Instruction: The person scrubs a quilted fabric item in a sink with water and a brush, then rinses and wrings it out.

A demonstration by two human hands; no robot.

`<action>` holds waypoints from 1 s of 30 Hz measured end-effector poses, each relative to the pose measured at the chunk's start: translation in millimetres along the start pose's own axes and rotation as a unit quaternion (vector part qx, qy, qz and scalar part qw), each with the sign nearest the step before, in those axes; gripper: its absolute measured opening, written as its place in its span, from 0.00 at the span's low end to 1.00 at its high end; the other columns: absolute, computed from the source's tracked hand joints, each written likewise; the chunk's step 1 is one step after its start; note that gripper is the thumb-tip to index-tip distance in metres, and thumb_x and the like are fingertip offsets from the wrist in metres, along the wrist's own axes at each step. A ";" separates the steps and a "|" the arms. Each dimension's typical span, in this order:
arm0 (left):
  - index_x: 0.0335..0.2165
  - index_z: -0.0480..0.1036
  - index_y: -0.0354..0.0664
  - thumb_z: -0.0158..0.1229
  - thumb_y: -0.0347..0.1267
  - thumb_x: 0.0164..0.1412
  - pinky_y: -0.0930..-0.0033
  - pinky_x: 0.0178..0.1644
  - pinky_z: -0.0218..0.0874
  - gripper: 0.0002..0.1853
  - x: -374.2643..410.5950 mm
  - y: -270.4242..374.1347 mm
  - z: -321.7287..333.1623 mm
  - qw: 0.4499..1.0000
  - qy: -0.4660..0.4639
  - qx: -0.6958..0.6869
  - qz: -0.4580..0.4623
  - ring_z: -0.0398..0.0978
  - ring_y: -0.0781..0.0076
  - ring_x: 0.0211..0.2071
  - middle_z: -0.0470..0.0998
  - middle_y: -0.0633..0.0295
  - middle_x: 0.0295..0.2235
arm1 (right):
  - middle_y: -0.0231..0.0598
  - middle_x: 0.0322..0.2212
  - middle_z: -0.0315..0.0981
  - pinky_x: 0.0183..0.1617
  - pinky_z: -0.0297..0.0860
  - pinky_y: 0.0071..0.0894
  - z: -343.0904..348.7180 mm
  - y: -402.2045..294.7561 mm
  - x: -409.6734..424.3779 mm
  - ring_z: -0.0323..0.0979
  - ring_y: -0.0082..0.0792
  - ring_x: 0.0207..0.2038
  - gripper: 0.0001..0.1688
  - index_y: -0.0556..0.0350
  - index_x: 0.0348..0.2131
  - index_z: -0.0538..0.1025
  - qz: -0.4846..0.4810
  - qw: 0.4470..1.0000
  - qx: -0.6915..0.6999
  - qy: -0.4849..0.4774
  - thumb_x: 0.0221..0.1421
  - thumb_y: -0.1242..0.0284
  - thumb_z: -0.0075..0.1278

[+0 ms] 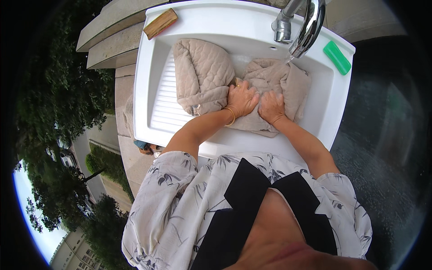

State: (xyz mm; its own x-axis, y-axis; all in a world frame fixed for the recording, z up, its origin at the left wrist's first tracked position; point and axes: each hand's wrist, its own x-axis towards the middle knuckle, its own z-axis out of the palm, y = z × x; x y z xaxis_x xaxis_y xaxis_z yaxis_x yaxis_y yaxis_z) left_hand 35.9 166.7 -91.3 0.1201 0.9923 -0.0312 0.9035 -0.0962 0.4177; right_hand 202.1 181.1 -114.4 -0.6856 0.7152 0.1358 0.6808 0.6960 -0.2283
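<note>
A beige quilted cloth (206,72) lies bunched in a white laundry sink (324,101), folded over at the left and spread at the right. Water runs from the chrome faucet (303,40) onto its right part. My left hand (243,98), with a ring and a bangle, has its fingers curled into the fabric near the middle. Close beside it, my right hand (271,105) is also closed on the cloth, below the water stream. Both hands press down with knuckles up. Folds hide some of the fingertips.
A wooden block (160,23) rests on the sink's back left rim, and a green soap bar (337,57) on the right rim. The ribbed washboard slope (168,104) shows at left. Stone ledges rise beyond the sink's left corner; a glass panel stands at right.
</note>
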 end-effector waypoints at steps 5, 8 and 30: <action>0.29 0.76 0.31 0.40 0.45 0.55 0.53 0.44 0.63 0.27 64.8 -7.4 -12.5 0.962 -0.081 -0.097 -0.240 0.73 0.40 0.36 0.75 0.38 0.34 | 0.34 0.27 0.65 0.40 0.53 0.44 -7.4 -8.1 23.3 0.62 0.35 0.37 0.11 0.49 0.23 0.71 0.051 0.998 -0.035 0.017 0.45 0.62 0.51; 0.37 0.72 0.25 0.42 0.46 0.54 0.54 0.49 0.60 0.30 113.9 -47.1 19.2 0.886 0.068 -0.258 -0.381 0.71 0.40 0.41 0.72 0.34 0.39 | 0.33 0.29 0.67 0.45 0.53 0.47 -22.0 -27.5 23.3 0.62 0.34 0.39 0.12 0.50 0.25 0.72 0.105 0.994 -0.023 0.021 0.47 0.61 0.50; 0.19 0.64 0.38 0.53 0.41 0.47 0.50 0.27 0.58 0.16 -80.2 63.9 -134.6 0.995 -0.016 -0.090 0.035 0.69 0.47 0.20 0.69 0.52 0.19 | 0.45 0.39 0.69 0.46 0.61 0.42 -122.6 -11.5 -7.6 0.67 0.48 0.42 0.29 0.47 0.49 0.68 0.140 0.930 0.339 0.025 0.55 0.52 0.33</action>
State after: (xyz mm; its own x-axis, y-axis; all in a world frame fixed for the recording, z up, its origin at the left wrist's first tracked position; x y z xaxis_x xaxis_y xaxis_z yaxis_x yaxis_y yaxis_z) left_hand 28.6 91.5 60.1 0.1965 0.9802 -0.0234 0.8042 -0.1475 0.5758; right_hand 231.1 175.6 5.4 -0.4815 0.8763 0.0192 0.5009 0.2931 -0.8144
